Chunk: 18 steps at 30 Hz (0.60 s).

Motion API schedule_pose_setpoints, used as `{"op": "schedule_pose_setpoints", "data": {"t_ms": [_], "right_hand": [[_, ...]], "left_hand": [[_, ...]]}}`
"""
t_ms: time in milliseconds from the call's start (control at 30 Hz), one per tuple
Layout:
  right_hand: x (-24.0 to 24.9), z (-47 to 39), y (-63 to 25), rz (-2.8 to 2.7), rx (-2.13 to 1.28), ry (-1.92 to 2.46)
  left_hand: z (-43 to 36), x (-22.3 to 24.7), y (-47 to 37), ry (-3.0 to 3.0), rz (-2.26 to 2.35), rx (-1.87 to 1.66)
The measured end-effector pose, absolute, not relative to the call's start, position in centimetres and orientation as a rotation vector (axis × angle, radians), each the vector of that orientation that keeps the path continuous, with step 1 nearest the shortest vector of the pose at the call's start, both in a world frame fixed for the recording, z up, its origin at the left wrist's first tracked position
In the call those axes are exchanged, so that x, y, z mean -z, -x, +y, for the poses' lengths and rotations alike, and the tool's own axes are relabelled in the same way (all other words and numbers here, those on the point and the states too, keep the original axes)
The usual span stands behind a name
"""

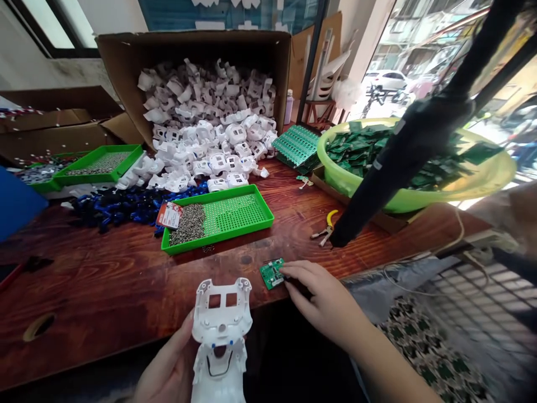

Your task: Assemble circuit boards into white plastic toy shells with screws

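My left hand (172, 358) grips a white plastic shell (222, 330) by its left side, near the front edge of the table. The inner side of the shell faces me, with two square openings at its top and a dark curved strip lower down. My right hand (319, 296) is at a small green circuit board (272, 273) lying at the table edge. Its fingertips touch the right side of the board, with thumb and forefinger closed in on it.
A green tray (239, 215) with small screws (187, 224) stands mid-table. Behind lie blue-black parts (126, 207) and a cardboard box (126, 73) spilling white shells. On the right are a yellow-green basin (331, 162) of circuit boards, a black hanging pole (390, 157) and yellow-handled pliers (331, 218).
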State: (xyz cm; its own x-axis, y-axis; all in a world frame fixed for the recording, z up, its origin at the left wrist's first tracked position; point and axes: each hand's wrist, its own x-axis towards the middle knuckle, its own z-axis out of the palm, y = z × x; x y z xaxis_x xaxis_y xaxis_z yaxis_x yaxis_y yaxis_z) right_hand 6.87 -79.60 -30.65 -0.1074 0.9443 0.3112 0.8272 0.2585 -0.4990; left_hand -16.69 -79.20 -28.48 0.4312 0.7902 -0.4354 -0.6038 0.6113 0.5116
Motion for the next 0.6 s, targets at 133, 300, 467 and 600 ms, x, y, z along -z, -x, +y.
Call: {"op": "schedule_pose_setpoints", "data": {"t_ms": [133,300,467,600], "right_hand": [[31.0,-79.5,-7.3,-2.011,-0.21,1.62],[31.0,-80.2,-7.0,-1.926,-0.093,1.5],[29.4,-82.3,-4.8,-1.915,-0.113,1.184],[28.9,-82.6,-2.9,-2.105,-0.147,1.105]], "left_hand": [[-79.1,29.2,16.0,-0.315,0.617,-0.901],[-79.4,30.2,16.0,-0.319,0.566,-0.858],[-79.9,30.2,15.8,-0.36,0.508,-0.824],[-80.4,29.9,15.6,-0.38,0.509,-0.826]]}}
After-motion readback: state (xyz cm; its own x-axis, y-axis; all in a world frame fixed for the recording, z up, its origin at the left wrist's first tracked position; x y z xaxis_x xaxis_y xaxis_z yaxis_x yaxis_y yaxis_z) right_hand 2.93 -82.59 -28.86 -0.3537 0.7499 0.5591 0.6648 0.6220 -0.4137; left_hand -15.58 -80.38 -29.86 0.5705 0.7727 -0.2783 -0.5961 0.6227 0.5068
